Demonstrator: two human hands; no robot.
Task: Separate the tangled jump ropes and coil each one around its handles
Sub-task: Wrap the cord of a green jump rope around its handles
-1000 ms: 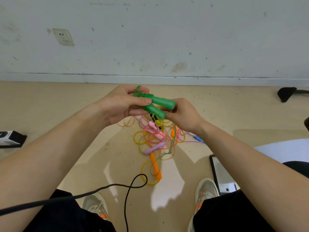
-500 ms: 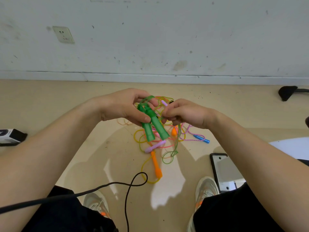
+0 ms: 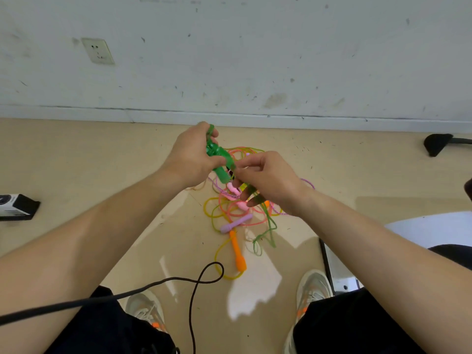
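My left hand [image 3: 190, 155] grips the two green handles [image 3: 220, 162] of a jump rope, held together above the floor. My right hand [image 3: 268, 178] pinches the green cord [image 3: 268, 221] just beside the handles; the cord hangs down from it in loose loops. Below on the floor lies a tangle of ropes [image 3: 229, 208] with yellow, pink and orange cords. An orange handle [image 3: 237, 251], a lilac handle [image 3: 236, 223] and pink handles [image 3: 236, 192] show in the pile. My right hand hides part of the tangle.
A black cable [image 3: 194, 282] loops across the floor near my shoes [image 3: 311, 290]. A flat white-and-black device [image 3: 334, 272] lies by my right foot. A black-and-white box [image 3: 18, 206] sits at the left edge, a black object [image 3: 436, 144] at far right. The wall stands behind.
My left hand turned the green handles from lying across to pointing down and away. My right hand left the handle ends and now pinches the green cord lower and to the right.
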